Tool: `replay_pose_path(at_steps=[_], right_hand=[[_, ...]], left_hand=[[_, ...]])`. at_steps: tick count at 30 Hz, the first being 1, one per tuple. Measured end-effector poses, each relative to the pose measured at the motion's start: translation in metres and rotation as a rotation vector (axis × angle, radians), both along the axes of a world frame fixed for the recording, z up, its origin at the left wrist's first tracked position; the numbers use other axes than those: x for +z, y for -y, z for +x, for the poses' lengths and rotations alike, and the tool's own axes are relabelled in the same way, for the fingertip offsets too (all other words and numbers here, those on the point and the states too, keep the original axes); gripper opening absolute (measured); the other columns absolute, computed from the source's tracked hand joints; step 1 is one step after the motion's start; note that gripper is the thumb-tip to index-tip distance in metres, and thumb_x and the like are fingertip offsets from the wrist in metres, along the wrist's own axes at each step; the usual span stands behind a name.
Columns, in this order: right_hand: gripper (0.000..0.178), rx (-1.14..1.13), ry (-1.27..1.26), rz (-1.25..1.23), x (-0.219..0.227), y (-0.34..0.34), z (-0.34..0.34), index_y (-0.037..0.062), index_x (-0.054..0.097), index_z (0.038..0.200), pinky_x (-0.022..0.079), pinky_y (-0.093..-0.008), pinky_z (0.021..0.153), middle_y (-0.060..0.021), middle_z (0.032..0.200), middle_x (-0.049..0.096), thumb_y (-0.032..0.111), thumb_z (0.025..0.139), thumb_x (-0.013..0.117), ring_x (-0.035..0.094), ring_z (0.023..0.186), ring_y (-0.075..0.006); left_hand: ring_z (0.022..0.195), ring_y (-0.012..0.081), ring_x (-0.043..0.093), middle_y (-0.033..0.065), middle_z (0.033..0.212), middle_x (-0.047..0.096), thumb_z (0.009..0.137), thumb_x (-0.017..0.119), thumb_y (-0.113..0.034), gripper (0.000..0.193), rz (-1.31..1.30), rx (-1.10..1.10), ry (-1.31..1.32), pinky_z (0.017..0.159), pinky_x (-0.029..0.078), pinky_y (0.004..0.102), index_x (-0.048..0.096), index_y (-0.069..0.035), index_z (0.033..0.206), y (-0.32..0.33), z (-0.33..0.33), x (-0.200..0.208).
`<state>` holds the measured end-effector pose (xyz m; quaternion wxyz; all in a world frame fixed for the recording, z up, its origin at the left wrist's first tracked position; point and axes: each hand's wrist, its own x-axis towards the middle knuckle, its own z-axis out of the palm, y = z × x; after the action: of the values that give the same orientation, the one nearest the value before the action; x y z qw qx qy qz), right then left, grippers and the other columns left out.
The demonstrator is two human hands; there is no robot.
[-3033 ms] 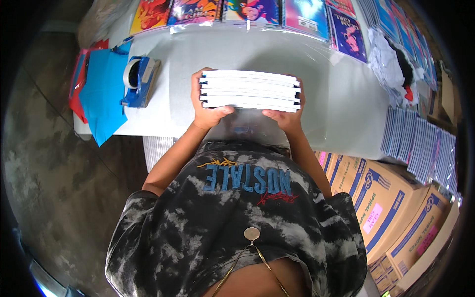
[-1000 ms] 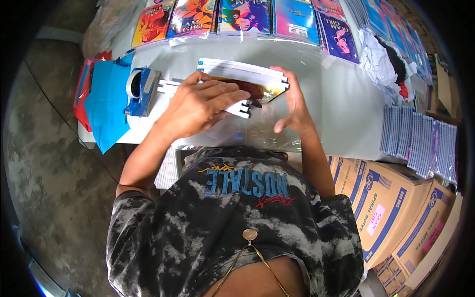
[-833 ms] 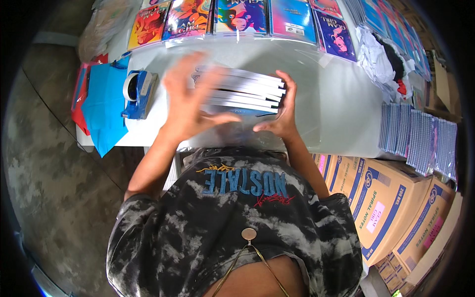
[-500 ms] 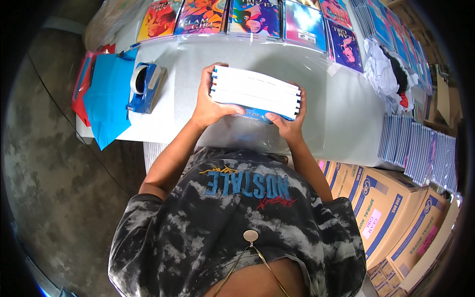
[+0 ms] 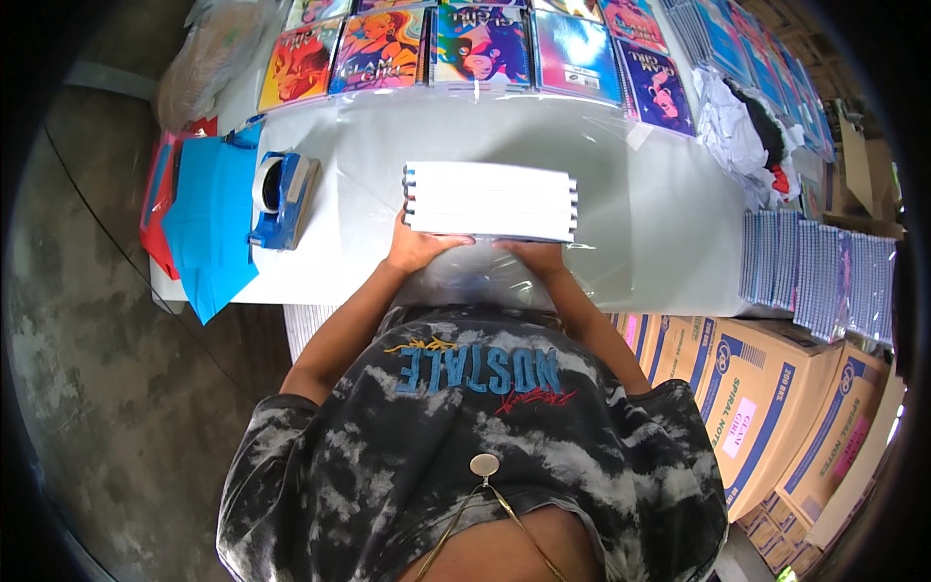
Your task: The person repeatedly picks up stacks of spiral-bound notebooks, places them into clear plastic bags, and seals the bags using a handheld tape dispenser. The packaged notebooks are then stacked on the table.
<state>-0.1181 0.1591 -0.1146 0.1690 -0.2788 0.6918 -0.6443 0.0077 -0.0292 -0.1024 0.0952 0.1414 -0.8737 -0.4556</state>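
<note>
A stack of several spiral notebooks [image 5: 490, 201] stands above the near part of the table, its white page edges turned toward me and dark coil ends showing at both short sides. My left hand [image 5: 419, 246] grips its near left corner, the thumb along the near long side. My right hand [image 5: 536, 255] holds the near side toward the right, with most of its fingers hidden by the stack. Whether the stack rests on the table cannot be made out. Clear plastic film [image 5: 465, 276] lies under and in front of it.
Rows of colourful notebooks [image 5: 480, 48] line the table's [image 5: 669, 223] far side. At left are a blue tape dispenser [image 5: 281, 199] and blue sheets [image 5: 208, 218]. Crumpled white paper [image 5: 722, 126] and stacked notebooks [image 5: 815, 276] lie at right, with cardboard boxes [image 5: 766, 407] below.
The notebook stack has gone from slanted to nearly level, and its blue cover no longer shows. My right hand has slid from the right end to the near side.
</note>
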Motion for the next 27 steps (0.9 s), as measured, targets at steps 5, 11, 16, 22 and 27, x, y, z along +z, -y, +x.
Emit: replay_pose_path(at_steps=[5,11,16,22,27], right_hand=[[0.056,-0.093,-0.215,0.206,0.066,0.014,-0.007,-0.0019,0.06,0.1,0.05,-0.0318,0.073,-0.0157,0.087,0.066,0.032,0.061,0.083,0.064,0.08,-0.0245],[0.069,0.106,0.232,0.729,0.034,0.025,-0.04,-0.0001,0.068,0.082,0.047,-0.0367,0.068,-0.0184,0.072,0.064,0.067,0.072,0.057,0.064,0.076,-0.0283],[0.073,0.142,0.208,0.768,0.04,0.028,-0.039,-0.001,0.068,0.08,0.046,-0.0389,0.069,-0.0191,0.069,0.062,0.07,0.072,0.053,0.062,0.073,-0.0323],[0.05,-0.288,-0.261,1.083,0.068,-0.009,-0.05,0.0022,0.069,0.087,0.038,-0.0446,0.09,-0.0184,0.102,0.061,0.049,0.085,0.051,0.053,0.102,-0.0349],[0.023,-0.706,-0.755,0.923,-0.018,-0.054,-0.05,0.0114,0.069,0.099,0.023,-0.0476,0.103,-0.0118,0.133,0.044,0.024,0.085,0.055,0.03,0.126,-0.0362]], left_hand=[[0.088,0.0284,0.063,0.0202,0.094,0.064,0.058,0.08,-0.048,0.081,0.242,0.328,-0.092,0.08,0.049,0.0354,0.05,0.006,0.11,-0.014,-0.007,0.051],[0.083,0.03,0.064,0.0205,0.082,0.066,0.066,0.054,-0.077,0.085,0.281,0.267,0.688,0.075,0.049,0.0359,0.066,0.005,0.084,0.006,-0.035,0.044],[0.09,0.0337,0.062,0.0215,0.086,0.065,0.066,0.044,-0.083,0.09,0.182,0.209,0.774,0.081,0.046,0.0394,0.068,0.001,0.085,0.012,-0.038,0.053],[0.111,0.0364,0.051,0.0255,0.111,0.056,0.085,0.044,-0.059,0.065,-0.271,0.569,0.603,0.092,0.04,0.0422,0.066,0.001,0.096,0.022,-0.017,0.064],[0.133,0.0391,0.02,0.0213,0.14,0.031,0.087,0.053,-0.039,0.044,-0.797,0.903,0.268,0.105,0.019,0.0511,0.062,-0.003,0.11,0.032,0.011,-0.047]])
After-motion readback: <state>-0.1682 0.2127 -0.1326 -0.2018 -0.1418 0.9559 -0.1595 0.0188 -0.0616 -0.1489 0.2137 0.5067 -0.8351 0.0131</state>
